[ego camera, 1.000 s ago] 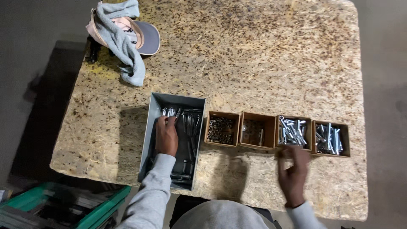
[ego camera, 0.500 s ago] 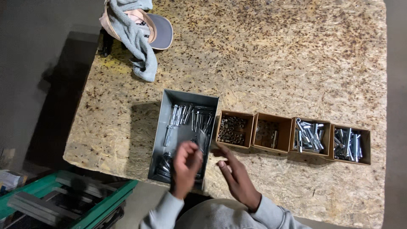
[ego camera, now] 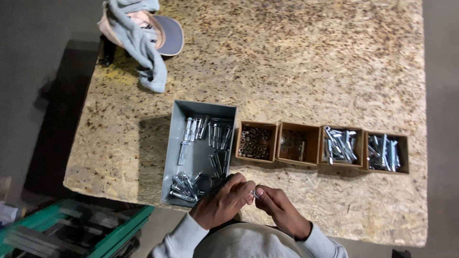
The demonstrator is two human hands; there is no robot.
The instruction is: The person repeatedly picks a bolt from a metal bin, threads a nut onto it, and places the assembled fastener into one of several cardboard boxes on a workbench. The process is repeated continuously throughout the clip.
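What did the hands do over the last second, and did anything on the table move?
The right hand left the cardboard boxes and came across to the left hand, which drew back out of the grey tray. Both now pinch a small metal piece at the near table edge. Tray, boxes and the cap under its cloth lie as before.

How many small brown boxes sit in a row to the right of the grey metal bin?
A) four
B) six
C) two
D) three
A: four brown boxes stand side by side right of the grey metal bin, each holding metal hardware.
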